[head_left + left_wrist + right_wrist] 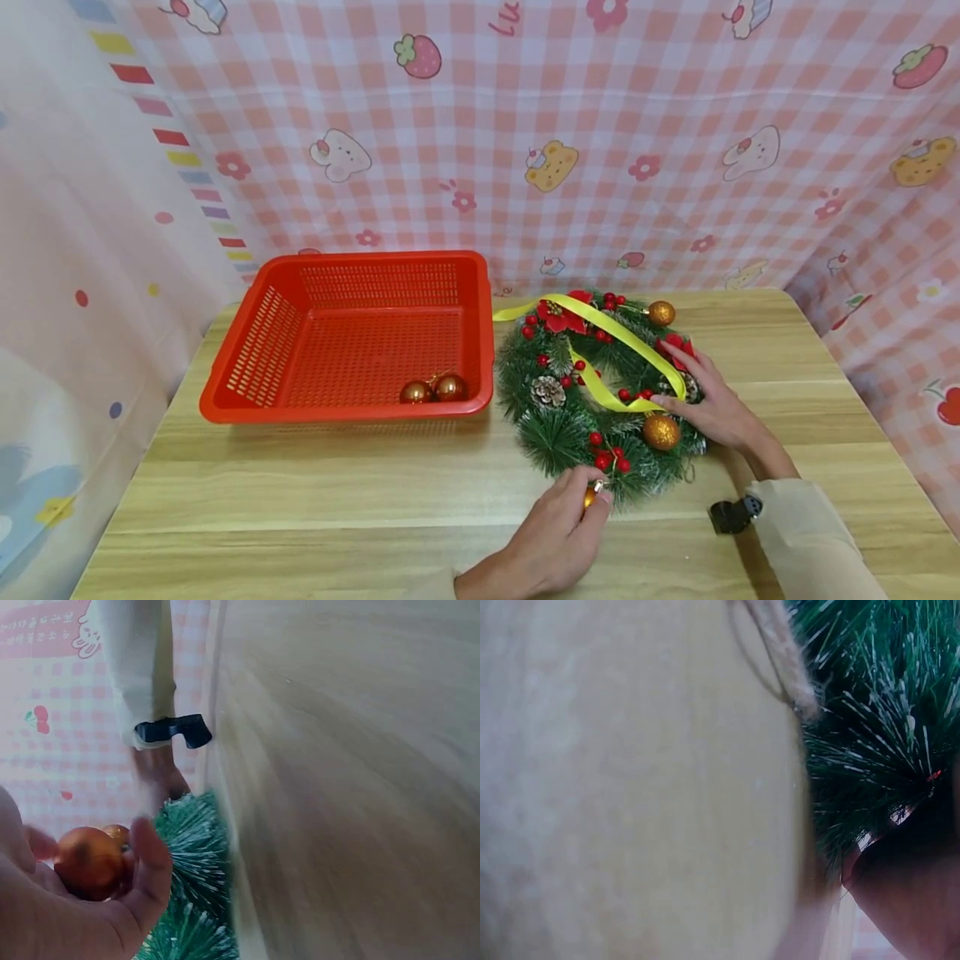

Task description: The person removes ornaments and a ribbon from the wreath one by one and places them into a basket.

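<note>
My left hand [551,533] pinches a shiny orange-gold bauble [589,498] between thumb and fingers, close to the near edge of a green Christmas wreath [555,437]. In the left wrist view the bauble [88,864] shows round and smooth among the fingers. The right hand [712,404] rests on the wreath's right side, its fingers spread and the thumb tip right at a yellow ribbon [618,332]. That ribbon loops loosely across the wreath's top. Red berries, red flowers, a frosted pinecone [547,392] and two glittery gold baubles [662,432] decorate the wreath.
Left of the wreath stands a red plastic basket [345,414], with two brown-gold baubles [450,387] in its near right corner. A twine loop [784,660] sticks out from the wreath's edge. A checked cloth [480,167] hangs behind the wooden table [315,500].
</note>
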`<act>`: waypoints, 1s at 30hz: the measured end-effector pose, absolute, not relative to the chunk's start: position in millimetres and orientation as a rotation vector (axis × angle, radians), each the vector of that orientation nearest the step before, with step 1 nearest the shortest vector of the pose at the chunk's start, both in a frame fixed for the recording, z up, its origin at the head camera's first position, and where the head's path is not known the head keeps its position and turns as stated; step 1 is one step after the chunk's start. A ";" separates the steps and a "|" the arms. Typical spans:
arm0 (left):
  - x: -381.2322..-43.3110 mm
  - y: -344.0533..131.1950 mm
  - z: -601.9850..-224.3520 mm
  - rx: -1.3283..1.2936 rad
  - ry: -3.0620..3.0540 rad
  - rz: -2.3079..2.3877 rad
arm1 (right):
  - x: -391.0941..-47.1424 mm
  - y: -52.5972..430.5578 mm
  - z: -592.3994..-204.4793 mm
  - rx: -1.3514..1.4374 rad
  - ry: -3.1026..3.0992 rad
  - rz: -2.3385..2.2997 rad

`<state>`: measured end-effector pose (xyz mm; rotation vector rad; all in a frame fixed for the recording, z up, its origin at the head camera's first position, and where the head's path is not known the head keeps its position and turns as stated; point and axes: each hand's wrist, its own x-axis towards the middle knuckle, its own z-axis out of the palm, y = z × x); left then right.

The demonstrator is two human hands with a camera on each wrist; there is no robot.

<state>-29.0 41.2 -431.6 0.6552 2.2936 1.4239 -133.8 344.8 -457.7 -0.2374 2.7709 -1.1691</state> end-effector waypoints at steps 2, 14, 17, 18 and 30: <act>-28.4 41.3 -429.9 0.670 2.351 1.403 | -134.1 345.0 -457.6 -0.241 2.768 -1.171; -30.3 41.5 -425.3 0.568 2.371 1.477 | -133.7 344.8 -458.2 -0.241 2.759 -1.180; -31.6 40.9 -425.6 0.631 2.440 1.471 | -133.9 344.5 -458.2 -0.236 2.762 -1.168; -31.9 40.4 -425.5 0.654 2.467 1.459 | -133.9 344.5 -458.3 -0.235 2.763 -1.163; -31.1 37.7 -425.7 0.699 2.557 1.314 | -132.9 344.9 -456.6 -0.241 2.756 -1.176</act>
